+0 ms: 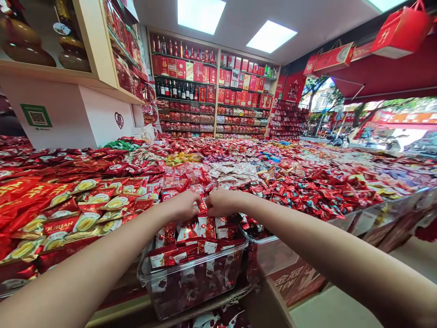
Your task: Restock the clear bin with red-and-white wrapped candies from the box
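Observation:
My left hand (186, 206) and my right hand (221, 202) are close together over the back of a clear plastic bin (194, 269). Both have curled fingers, their tips partly hidden. A small red snack packet (202, 207) shows between them, seemingly pinched from both sides. The bin holds rows of red-and-white wrapped packets (206, 228), several standing on end and others lying along the front. Just beyond my hands are more packets in clear and red wrappers (184, 175).
Gold-and-red durian packets (85, 218) are heaped on the left. Red sweets (307, 196) fill the display to the right. Below the bin stands an open cardboard box (273, 305) with packets inside. A cabinet (99, 45) overhangs at upper left; stocked shelves (218, 86) line the back.

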The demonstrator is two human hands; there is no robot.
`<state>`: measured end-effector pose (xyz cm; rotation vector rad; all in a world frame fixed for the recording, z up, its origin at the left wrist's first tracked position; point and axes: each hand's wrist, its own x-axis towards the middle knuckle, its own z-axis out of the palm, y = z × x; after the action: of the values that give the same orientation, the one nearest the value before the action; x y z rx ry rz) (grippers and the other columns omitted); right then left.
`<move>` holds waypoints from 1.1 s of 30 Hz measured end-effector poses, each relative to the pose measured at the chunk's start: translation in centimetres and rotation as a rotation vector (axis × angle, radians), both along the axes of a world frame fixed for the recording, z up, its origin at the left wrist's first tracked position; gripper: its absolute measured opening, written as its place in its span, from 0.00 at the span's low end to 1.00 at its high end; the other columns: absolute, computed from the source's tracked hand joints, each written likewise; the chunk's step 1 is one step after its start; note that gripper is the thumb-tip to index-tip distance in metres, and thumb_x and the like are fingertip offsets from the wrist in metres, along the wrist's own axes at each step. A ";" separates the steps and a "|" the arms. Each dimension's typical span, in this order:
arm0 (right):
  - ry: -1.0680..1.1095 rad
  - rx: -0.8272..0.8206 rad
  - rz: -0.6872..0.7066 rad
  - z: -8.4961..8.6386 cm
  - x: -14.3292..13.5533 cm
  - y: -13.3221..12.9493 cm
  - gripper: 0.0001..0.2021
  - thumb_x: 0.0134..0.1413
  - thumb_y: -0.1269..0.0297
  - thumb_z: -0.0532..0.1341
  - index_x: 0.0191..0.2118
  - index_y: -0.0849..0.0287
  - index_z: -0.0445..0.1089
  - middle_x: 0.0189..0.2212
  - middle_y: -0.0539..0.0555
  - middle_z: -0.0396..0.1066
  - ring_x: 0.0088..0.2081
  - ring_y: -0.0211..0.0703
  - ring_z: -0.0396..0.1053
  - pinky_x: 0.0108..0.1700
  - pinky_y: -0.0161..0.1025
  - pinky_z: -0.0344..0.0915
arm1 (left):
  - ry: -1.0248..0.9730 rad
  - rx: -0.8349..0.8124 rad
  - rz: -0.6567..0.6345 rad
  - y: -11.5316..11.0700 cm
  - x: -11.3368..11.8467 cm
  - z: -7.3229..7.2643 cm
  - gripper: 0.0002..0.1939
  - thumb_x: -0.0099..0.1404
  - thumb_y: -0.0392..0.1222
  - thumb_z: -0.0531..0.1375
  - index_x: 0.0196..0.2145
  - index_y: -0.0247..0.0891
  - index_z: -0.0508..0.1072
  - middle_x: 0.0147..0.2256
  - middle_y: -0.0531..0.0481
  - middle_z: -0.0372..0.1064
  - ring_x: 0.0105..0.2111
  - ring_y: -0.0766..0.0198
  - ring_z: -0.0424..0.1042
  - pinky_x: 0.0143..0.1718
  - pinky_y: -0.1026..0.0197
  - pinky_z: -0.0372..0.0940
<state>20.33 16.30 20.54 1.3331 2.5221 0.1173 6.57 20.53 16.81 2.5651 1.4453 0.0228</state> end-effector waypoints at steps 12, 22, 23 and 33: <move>0.149 0.015 0.046 -1.1 1.2 1.3 0.10 0.47 0.66 0.54 0.33 0.60 0.71 0.31 0.53 0.73 0.30 0.39 0.67 0.27 0.31 0.55 | -0.094 -0.013 -0.075 -0.5 0.2 0.6 0.23 0.51 0.26 0.55 0.46 0.38 0.65 0.41 0.50 0.70 0.38 0.63 0.70 0.39 0.59 0.64; 0.178 0.062 -0.027 -1.9 1.0 1.3 0.17 0.50 0.59 0.51 0.35 0.64 0.72 0.33 0.62 0.72 0.35 0.48 0.69 0.32 0.36 0.59 | 0.013 0.088 -0.035 -0.9 0.5 -0.4 0.10 0.60 0.44 0.54 0.34 0.35 0.70 0.34 0.50 0.71 0.34 0.63 0.69 0.37 0.54 0.64; 0.190 0.069 -0.015 -1.8 1.0 1.2 0.16 0.50 0.59 0.52 0.36 0.63 0.72 0.33 0.62 0.72 0.35 0.48 0.69 0.34 0.37 0.60 | 0.028 0.085 -0.044 -1.0 0.5 -0.4 0.09 0.60 0.43 0.55 0.34 0.35 0.70 0.34 0.50 0.71 0.34 0.63 0.69 0.37 0.54 0.64; 0.691 -0.052 0.163 -0.7 1.5 -10.5 0.12 0.53 0.59 0.50 0.37 0.49 0.70 0.33 0.51 0.71 0.35 0.39 0.67 0.38 0.33 0.61 | -0.144 0.243 -0.080 -7.1 -1.2 2.2 0.12 0.60 0.38 0.51 0.40 0.39 0.69 0.42 0.46 0.69 0.41 0.59 0.66 0.42 0.58 0.61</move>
<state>21.82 5.84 19.83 1.3042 3.1611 -0.4510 5.42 13.48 18.97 2.7427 1.3609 0.3864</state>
